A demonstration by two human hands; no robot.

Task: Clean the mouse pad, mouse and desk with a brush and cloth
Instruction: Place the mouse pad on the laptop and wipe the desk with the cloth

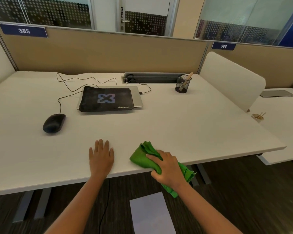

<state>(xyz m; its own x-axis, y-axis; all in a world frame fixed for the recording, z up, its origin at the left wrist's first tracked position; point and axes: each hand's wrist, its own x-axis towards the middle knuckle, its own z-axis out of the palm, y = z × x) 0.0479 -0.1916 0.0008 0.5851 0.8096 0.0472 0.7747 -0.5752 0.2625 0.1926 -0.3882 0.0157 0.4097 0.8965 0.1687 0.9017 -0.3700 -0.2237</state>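
From the head camera I look down at the white desk (pixel 193 124). My left hand (pixel 101 157) lies flat on it near the front edge, palm down, with the fingers straight and only a little apart; it holds nothing. Just to the right, my right hand (pixel 166 169) grips the green cloth (pixel 142 156). The fingers are curled around the bunched fabric, and one end hangs over the desk edge under my wrist.

Farther away on the left stands the black mouse (pixel 54 123), and its cable (pixel 71 89) runs in loops toward the back. The black mouse pad (pixel 107 98) is not on the desk itself — it lies on top of a closed silver laptop (pixel 138 98), in the middle of the far part. To the far right, a black mesh cup (pixel 183 83) holds the brush (pixel 190 75), with its wooden handle sticking out over the rim.

Below the desk edge, near me, a pale sheet of paper (pixel 150 213) lies on the dark floor.
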